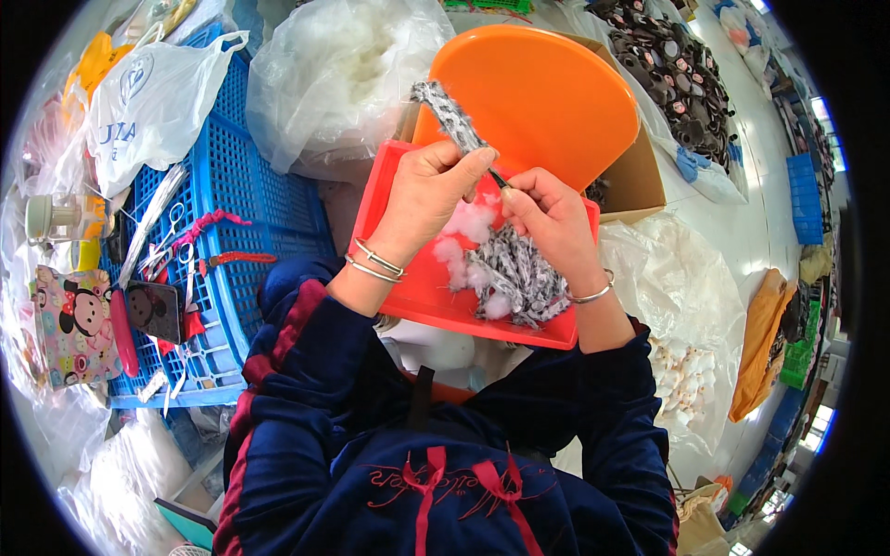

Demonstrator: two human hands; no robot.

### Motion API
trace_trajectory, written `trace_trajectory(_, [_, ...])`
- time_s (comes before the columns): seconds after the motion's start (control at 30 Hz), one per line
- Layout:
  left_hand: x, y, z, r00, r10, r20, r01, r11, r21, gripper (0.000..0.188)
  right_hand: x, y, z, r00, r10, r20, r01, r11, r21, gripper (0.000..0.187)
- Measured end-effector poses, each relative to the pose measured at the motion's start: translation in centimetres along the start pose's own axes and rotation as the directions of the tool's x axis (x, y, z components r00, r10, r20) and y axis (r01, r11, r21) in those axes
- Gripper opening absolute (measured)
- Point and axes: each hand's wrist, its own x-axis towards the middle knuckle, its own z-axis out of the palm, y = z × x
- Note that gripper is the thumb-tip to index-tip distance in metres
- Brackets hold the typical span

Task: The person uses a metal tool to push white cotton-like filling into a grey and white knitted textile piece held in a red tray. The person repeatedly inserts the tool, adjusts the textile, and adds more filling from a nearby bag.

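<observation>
My left hand (pixel 428 190) pinches a narrow, fluffy grey-and-white fabric piece (pixel 447 111) over the red tray (pixel 394 304). The far end of the piece sticks up past my fingers. My right hand (pixel 553 215) is closed on a thin dark tool (pixel 499 179), whose tip meets the near end of the fabric; its exact kind is hidden by my fingers. Beneath my hands, several similar fluffy grey pieces (pixel 524 278) lie heaped in the tray. Tufts of white stuffing (pixel 470 221) rest beside them.
An orange rounded panel (pixel 538 93) stands behind the tray, near a cardboard box (pixel 640 183). At left, a blue crate (pixel 236 176) bears scissors (pixel 173 222) and a phone (pixel 155 311). A clear bag of stuffing (pixel 343 88) sits beyond. Dark pieces (pixel 677 83) lie far right.
</observation>
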Motion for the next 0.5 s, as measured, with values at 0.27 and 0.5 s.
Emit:
trace_trajectory(0.27, [1.8,1.4,-3.0,0.983,0.042,-0.177,-0.101,0.934,-0.341,0.017,0.7,3.5,-2.0,0.994,-0.084,0.075,0.113,0.697,-0.708,0.020])
trace_trajectory(0.5, [1.8,1.4,-3.3,0.991,0.053,-0.126,-0.088,0.953,-0.290,0.017,1.0,7.1,-1.5,0.982,0.063,0.179,0.153,0.298,-0.942,0.022])
